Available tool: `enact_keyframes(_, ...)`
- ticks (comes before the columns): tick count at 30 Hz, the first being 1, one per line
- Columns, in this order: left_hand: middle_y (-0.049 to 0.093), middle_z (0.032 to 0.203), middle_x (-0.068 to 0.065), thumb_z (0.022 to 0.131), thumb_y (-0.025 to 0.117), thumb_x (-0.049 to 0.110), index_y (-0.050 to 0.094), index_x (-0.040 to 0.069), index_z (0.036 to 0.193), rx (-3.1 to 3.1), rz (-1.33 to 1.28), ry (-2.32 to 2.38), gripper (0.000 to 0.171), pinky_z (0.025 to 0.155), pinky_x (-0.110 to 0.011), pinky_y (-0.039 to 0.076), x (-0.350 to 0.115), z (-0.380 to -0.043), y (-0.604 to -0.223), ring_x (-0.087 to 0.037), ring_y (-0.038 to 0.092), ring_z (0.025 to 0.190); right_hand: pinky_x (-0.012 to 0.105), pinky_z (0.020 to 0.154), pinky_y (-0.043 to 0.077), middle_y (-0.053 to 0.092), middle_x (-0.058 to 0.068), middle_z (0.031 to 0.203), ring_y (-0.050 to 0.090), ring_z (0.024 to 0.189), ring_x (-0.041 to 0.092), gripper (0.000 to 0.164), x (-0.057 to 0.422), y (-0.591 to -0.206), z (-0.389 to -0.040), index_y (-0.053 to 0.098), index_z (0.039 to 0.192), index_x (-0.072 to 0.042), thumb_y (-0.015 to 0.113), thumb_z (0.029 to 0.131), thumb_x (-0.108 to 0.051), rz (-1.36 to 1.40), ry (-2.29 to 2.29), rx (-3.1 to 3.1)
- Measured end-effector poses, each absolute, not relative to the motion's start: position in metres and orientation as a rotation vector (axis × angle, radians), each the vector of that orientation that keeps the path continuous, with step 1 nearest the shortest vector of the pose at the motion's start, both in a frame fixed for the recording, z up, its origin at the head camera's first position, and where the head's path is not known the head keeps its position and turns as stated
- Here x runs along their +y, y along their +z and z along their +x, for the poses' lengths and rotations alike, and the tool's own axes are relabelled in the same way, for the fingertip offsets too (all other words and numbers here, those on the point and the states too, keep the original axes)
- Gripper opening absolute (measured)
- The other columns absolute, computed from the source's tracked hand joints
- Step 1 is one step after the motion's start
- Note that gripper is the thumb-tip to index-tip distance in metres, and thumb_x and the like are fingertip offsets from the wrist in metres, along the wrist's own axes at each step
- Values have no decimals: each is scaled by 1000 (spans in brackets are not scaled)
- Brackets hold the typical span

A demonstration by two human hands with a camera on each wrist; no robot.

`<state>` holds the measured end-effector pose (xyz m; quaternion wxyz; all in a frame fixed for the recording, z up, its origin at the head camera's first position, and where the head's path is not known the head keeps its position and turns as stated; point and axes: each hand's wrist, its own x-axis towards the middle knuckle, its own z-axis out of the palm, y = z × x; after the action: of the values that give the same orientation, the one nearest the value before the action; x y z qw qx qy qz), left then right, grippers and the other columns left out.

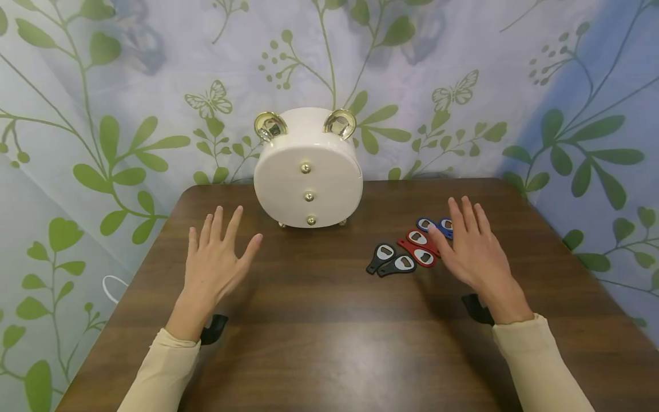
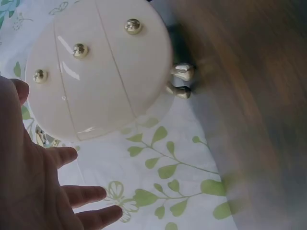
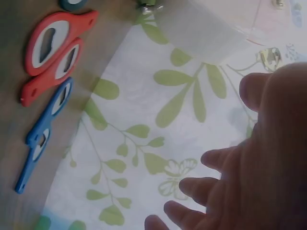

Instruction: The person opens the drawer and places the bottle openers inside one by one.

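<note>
My left hand is held above the table on the left, empty, its fingers straight and spread. A cream drawer box with gold ears and three gold knobs stands at the back of the table. Seams between its drawers show in the left wrist view, and the drawers look closed. On the right, my right hand hovers empty with fingers extended. Beside and partly behind its thumb lie bottle openers: two black bottle openers, two red bottle openers and two blue bottle openers. Neither hand touches anything.
The brown wooden table has rounded back corners. Behind it hangs a pale curtain with green leaves and butterflies. A white cable loops beyond the left edge. Dark mounts show beneath both wrists.
</note>
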<state>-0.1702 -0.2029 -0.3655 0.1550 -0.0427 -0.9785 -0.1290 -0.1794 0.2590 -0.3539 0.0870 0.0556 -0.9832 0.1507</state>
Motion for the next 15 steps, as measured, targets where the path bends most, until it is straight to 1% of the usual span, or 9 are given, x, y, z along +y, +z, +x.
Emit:
enact_keyframes(4,21,158,-19,94,28,70,13,30,156,-2779,-132,-440,76,112,-62,18,-202,-170,-361,-43,26,141,68,109,16,-2,17,162,1,147,42,82,254,-346,-181,1,156,-12,32,98,-60,166,489,-2886)
enact_keyframes(8,26,157,-18,93,31,69,13,27,156,-2760,-141,-518,78,104,-65,29,-201,-171,-356,-46,35,135,67,109,19,3,14,162,8,146,41,82,246,-341,-183,4,157,-14,36,97,-60,165,541,-2845)
enact_keyframes(12,29,155,-16,93,37,68,14,23,156,-2720,-159,-603,81,97,-66,36,-200,-175,-352,-46,41,131,68,105,24,10,12,162,16,144,41,79,236,-337,-186,10,157,-16,37,97,-60,178,562,-2799)
enact_keyframes(15,31,154,-14,91,41,67,15,21,155,-2684,-168,-651,84,94,-65,39,-201,-179,-350,-45,45,126,67,105,27,18,13,160,22,141,41,76,231,-335,-188,16,156,-14,40,97,-58,201,574,-2747)
